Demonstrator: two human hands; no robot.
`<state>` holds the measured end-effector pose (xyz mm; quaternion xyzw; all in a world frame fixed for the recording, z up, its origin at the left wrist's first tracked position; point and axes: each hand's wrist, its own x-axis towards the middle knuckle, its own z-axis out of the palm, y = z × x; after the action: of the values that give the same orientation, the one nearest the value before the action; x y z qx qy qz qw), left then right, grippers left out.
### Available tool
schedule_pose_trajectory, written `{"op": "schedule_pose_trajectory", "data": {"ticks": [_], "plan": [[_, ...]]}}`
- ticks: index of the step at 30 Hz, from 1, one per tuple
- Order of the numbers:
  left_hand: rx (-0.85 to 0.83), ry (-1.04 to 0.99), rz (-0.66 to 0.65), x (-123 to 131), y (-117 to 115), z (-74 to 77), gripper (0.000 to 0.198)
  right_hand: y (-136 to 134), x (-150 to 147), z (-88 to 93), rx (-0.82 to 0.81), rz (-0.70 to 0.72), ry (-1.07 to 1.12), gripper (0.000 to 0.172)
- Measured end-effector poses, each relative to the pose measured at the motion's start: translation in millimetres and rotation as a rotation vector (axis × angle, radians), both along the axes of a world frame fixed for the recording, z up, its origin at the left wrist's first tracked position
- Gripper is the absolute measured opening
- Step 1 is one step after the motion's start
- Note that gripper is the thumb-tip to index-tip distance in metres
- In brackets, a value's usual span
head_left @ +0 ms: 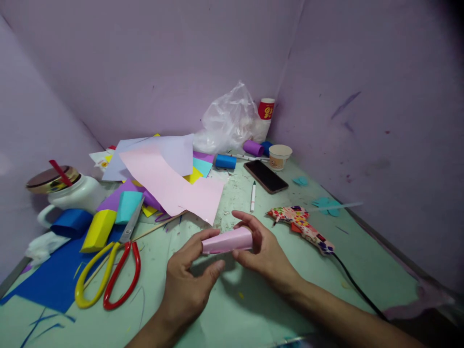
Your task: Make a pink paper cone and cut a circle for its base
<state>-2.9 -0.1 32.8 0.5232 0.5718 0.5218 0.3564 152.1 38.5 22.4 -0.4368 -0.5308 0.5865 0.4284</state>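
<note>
A pink paper tube [227, 241], somewhat flattened, is held above the table between my two hands. My right hand [263, 246] grips its right end, with the thumb below and the fingers behind and over it. At the left end, the fingers of my left hand [194, 270] lie along the tube's top and far side, while the thumb stands apart from it underneath. Beyond the tube lies a cut sheet of pink paper [174, 186]. To the left of my left hand rest scissors [125, 244] with one yellow and one red handle.
A flowered glue gun [304, 224] lies on the right, its black cord running to the front edge. Behind are a marker [253, 197], a phone [266, 176], a paper bowl [280, 157] and a plastic bag [230, 121]. Left stand a white mug [78, 195] and a yellow paper tube [98, 231].
</note>
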Motion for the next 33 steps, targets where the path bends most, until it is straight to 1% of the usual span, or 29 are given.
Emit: {"op": "schedule_pose_trajectory", "data": {"ticks": [3,5,11,15,19,22,26,28,30,33], "plan": [[0.036,-0.014,0.048,5.1,-1.1,0.4,0.021,-2.3,-1.0,-0.1,0.023,0.0,-0.03,0.064],[0.035,-0.013,0.048,6.0,-1.3,-0.3,0.019,-3.6,-1.7,0.4,0.033,0.006,-0.051,0.064],[0.046,-0.005,0.021,2.5,-1.8,-2.3,0.018,-4.7,-2.2,0.6,0.063,0.021,-0.076,0.064],[0.02,-0.005,0.025,1.7,-2.8,-1.8,0.018,-5.3,-1.9,1.1,0.079,0.027,-0.074,0.064],[0.003,-0.025,0.035,2.3,-3.9,-0.9,0.02,-4.5,0.2,0.7,0.092,0.04,-0.072,0.068],[-0.009,-0.069,0.048,2.6,-4.0,-1.1,0.022,-3.4,3.8,-1.5,0.165,0.053,-0.066,0.073],[-0.062,-0.237,0.071,-1.8,-1.2,-5.6,0.027,-2.1,8.4,-5.4,0.302,0.045,-0.021,0.071],[-0.102,-0.324,0.059,-6.3,1.2,-9.2,0.029,-0.2,11.1,-7.9,0.349,-0.015,0.012,0.067],[-0.14,-0.38,0.05,-10.5,3.4,-12.2,0.029,3.0,14.9,-11.2,0.372,-0.116,0.055,0.057],[-0.164,-0.44,0.088,-13.6,5.8,-13.7,0.03,8.8,22.7,-16.9,0.399,-0.245,0.118,0.024]]}}
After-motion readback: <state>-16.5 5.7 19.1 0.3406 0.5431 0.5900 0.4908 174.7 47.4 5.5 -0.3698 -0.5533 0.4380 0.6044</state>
